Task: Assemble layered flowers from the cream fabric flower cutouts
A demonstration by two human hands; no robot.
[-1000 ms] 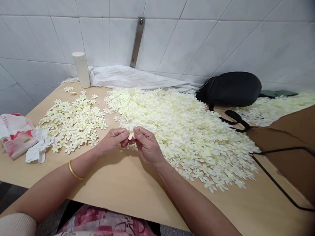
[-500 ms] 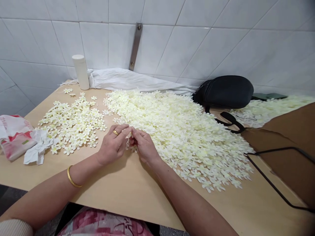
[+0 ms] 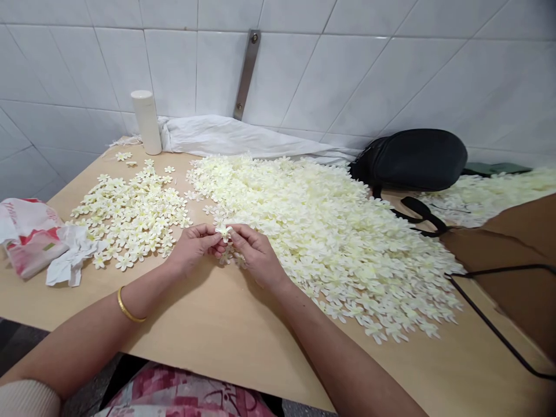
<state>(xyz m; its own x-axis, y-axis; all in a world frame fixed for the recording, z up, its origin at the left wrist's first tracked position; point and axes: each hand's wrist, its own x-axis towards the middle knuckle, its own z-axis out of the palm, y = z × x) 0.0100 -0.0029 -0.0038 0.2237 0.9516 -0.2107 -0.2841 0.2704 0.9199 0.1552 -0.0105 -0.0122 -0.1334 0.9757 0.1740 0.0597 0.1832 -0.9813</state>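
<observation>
From where I stand, the left hand (image 3: pixel 190 250) and the right hand (image 3: pixel 258 253) meet over the table (image 3: pixel 195 330), thumbs and fingertips pinching one pale flower (image 3: pixel 224 232) between them. Its petals show above the thumbs, but the fingers behind cover part of it, and I can't tell whether a second piece sits underneath. The curled lower fingers of the right hand are mostly hidden.

Just beyond lies the large heap of flowers (image 3: pixel 321 231), so tightly packed that single blossoms blur together towards its middle. A smaller heap (image 3: pixel 130 214) spreads to the left, its edge partly behind crumpled paper (image 3: pixel 72 255). The plastic bag (image 3: pixel 32 240) is cut off at the left, the brown cardboard (image 3: pixel 516 243) at the right. More flowers (image 3: pixel 490 188) show behind that cardboard, partly blocked by the black bag (image 3: pixel 417 159).
</observation>
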